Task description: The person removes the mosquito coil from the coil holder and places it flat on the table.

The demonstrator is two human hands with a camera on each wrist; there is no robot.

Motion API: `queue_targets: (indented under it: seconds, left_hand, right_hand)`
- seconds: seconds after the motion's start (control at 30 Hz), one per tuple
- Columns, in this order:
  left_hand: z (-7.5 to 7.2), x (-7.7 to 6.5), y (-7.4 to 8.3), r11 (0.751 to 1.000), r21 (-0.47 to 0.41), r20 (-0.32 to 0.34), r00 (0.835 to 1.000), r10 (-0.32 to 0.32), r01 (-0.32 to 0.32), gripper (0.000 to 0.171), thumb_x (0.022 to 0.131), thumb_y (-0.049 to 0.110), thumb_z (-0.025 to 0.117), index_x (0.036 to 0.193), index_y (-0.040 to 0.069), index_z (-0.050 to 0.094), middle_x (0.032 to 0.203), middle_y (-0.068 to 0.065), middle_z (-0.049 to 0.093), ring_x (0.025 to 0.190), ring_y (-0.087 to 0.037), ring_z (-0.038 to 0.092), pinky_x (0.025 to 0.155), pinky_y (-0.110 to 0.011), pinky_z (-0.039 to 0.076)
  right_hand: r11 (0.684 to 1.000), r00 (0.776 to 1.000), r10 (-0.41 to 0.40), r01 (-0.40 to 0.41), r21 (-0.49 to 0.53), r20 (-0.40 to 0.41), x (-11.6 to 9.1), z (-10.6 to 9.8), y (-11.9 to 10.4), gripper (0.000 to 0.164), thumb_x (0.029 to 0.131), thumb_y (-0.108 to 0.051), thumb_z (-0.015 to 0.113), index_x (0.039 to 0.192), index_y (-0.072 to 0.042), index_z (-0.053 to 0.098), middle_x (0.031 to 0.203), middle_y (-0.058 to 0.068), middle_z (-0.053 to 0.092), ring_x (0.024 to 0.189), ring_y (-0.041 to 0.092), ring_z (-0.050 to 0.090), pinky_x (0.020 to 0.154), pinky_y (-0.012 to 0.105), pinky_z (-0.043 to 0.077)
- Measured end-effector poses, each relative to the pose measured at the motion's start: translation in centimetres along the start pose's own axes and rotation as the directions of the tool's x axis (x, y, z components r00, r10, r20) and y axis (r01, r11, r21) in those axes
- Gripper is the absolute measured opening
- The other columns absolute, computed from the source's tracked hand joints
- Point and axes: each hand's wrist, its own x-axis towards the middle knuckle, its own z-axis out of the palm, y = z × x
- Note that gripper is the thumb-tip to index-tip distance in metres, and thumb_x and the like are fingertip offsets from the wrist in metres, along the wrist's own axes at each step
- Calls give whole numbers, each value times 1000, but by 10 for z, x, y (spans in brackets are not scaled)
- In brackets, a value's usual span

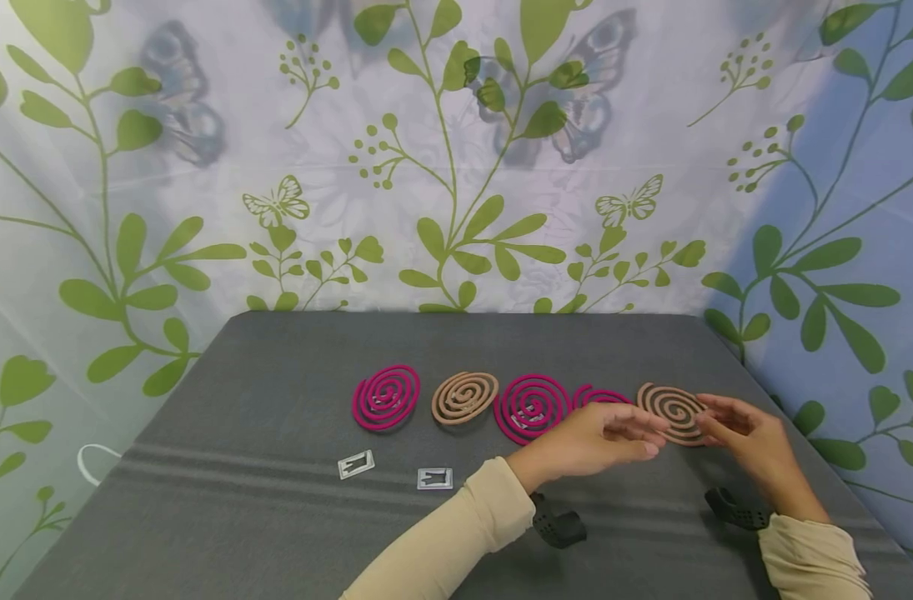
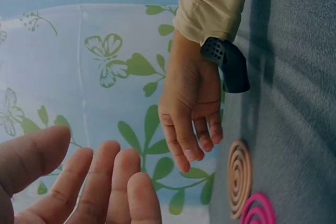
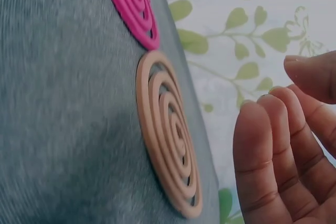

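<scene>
Spiral mosquito coils lie in a row on the grey table. At the right end, a tan coil (image 1: 667, 406) is the one nearest both hands. My right hand (image 1: 752, 446) is over its right edge in the head view, fingers loosely bent and nothing held. The right wrist view shows the same tan coil (image 3: 152, 114) flat on the cloth, apart from the fingertips. My left hand (image 1: 587, 437) is held above the table, fingers relaxed, empty. It partly covers a magenta coil (image 1: 602, 394). Beside that is another magenta coil (image 1: 533, 382).
Farther left lie a tan coil (image 1: 464, 419) and a magenta coil (image 1: 358, 408). Two small metal coil stands (image 1: 434, 472) (image 1: 356, 455) are in front of them. Black perforated straps (image 1: 564, 530) are at both wrists. A leaf-patterned curtain (image 1: 486, 183) hangs behind the table.
</scene>
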Motion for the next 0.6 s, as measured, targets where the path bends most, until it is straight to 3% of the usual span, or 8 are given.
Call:
queue_targets:
  seconds: [0.23,0.5,0.6]
  left_hand:
    - [-10,-14,10,997,75,42,999,3,-6,34,108,9,69,141,5,69,127,-3,78,102,5,70,90,-18,56]
    - [-26,-31,10,996,60,65,996,67,-71,35,107,6,68,141,0,68,132,-15,75,105,3,70,93,-20,57]
    - [-33,-37,8,994,55,59,994,95,-98,35,106,3,69,141,-2,67,133,-20,73,105,2,71,93,-21,57]
  right_hand:
    - [996,996,-77,76,39,40,-1,7,-12,45,104,-1,71,118,-44,74,98,-17,74,82,4,74,70,20,60]
    - [983,968,-153,129,129,199,2,16,-24,45,104,6,67,128,-32,76,112,-15,77,96,2,74,76,22,62]
    - [982,958,-172,149,113,232,2,22,-32,38,102,5,70,130,-20,76,114,-17,76,99,1,73,77,22,62]
